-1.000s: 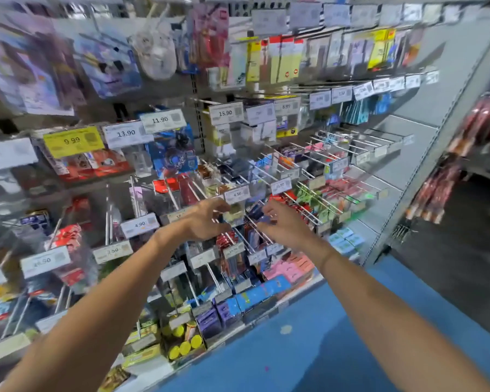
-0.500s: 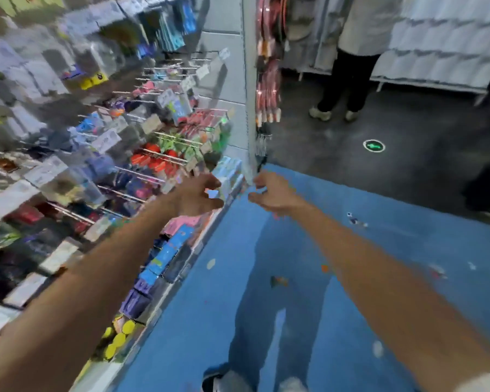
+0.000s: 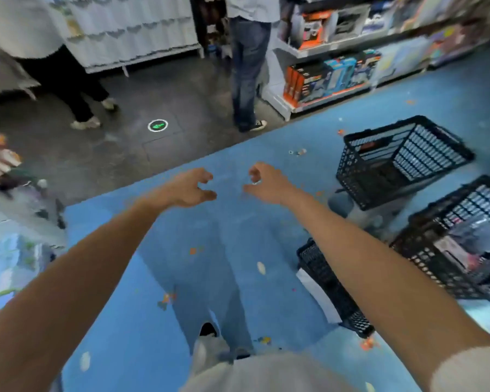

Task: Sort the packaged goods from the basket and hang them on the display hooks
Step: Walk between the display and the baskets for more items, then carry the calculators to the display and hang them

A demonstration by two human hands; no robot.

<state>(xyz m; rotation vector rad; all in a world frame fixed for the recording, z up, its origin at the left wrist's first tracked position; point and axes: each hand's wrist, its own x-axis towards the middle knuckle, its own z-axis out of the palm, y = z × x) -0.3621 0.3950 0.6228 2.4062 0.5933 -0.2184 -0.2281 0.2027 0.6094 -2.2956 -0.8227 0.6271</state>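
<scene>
Turning away from the display hooks [image 3: 0,168], a second ago right under the fingers and now slipping off as a blur at the left edge; carrying the left hand [image 3: 191,189] and right hand [image 3: 266,182] out over the blue floor [image 3: 125,306], both loosely curled and gripping nothing. Facing instead toward the black baskets on the right; packaged goods [image 3: 454,251] lying in the near basket [image 3: 425,267], the far basket [image 3: 430,154] too blurred to judge; probably heading back for the next package.
</scene>
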